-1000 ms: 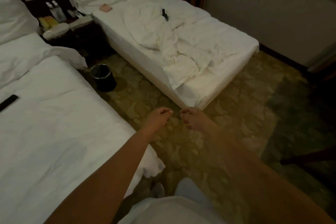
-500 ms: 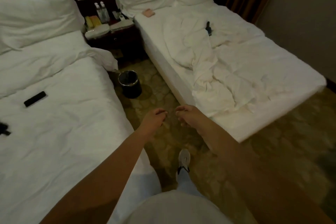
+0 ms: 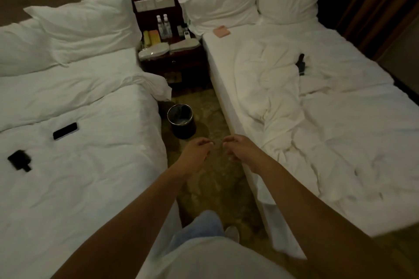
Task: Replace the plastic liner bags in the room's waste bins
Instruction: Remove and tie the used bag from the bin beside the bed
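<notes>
Both bare arms reach forward and down over the carpet strip between two beds, the hands close together but not touching. The left hand (image 3: 196,151) hangs with its back toward the camera, fingers (image 3: 207,142) curled loosely inward and thumb near the fingertips. The right hand (image 3: 238,145) mirrors it, fingers (image 3: 227,140) bent in toward the palm. Nothing can be made out in either hand; whether something thin is pinched between the fingertips cannot be told in this dim light.

The waste bin (image 3: 182,120), round and dark with a shiny rim, stands on the carpet (image 3: 215,179) just beyond the fingertips, a little to the left of the gap between the hands. Its inside looks dark with faint glints; whether that is a liner bag is hard to say.

Left of the left fingers lies a bed (image 3: 90,165) with a dark phone (image 3: 65,131) and a small black item (image 3: 20,159) on it. Right of the right fingers is a rumpled bed (image 3: 340,131) with another dark object (image 3: 301,64). Beyond the bin, a nightstand (image 3: 172,56) holds two bottles (image 3: 163,25) and blurred small items. The person's lower body is cut off at the bottom edge.
</notes>
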